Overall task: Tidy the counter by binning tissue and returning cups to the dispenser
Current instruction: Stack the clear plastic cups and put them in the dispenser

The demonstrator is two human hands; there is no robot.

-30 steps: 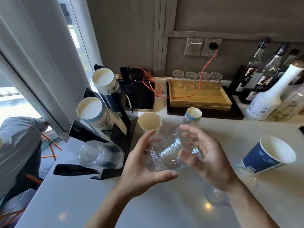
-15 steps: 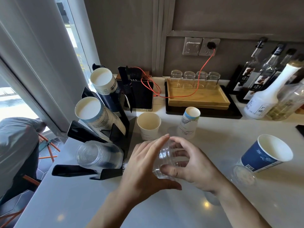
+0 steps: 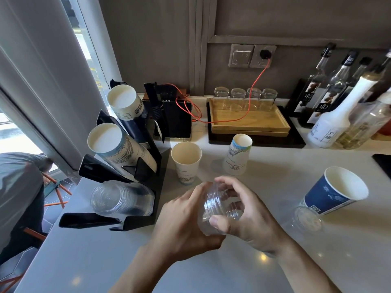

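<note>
Right now the clear plastic cup (image 3: 220,210) is up off the counter (image 3: 211,269), lying on its side between both hands in the lower middle of the view. The right hand (image 3: 249,216) is wrapped around it, thumb pressed on the near side and fingers curled over the top. The left hand (image 3: 184,216) cups the cup's left end, palm against it, fingers reaching over. Both hands are closed on the cup.

Just left of them sits the black dispenser (image 3: 135,220), with a stack of clear cups (image 3: 120,199) lying sideways in its lowest slot and two sleeves of paper cups (image 3: 118,149) angled above. Behind the hands, a white paper cup (image 3: 186,161) stands upright, and beside it an upturned paper cup (image 3: 238,154) rests mouth down. To the right, a blue paper cup (image 3: 334,193) leans tilted, and just in front of it another clear cup (image 3: 305,218) sits on the counter. Further back there's a wooden tray (image 3: 249,121) with four glasses (image 3: 245,97), an orange cable (image 3: 251,89) trailing across to the wall socket, and bottles (image 3: 330,115) at far right.
</note>
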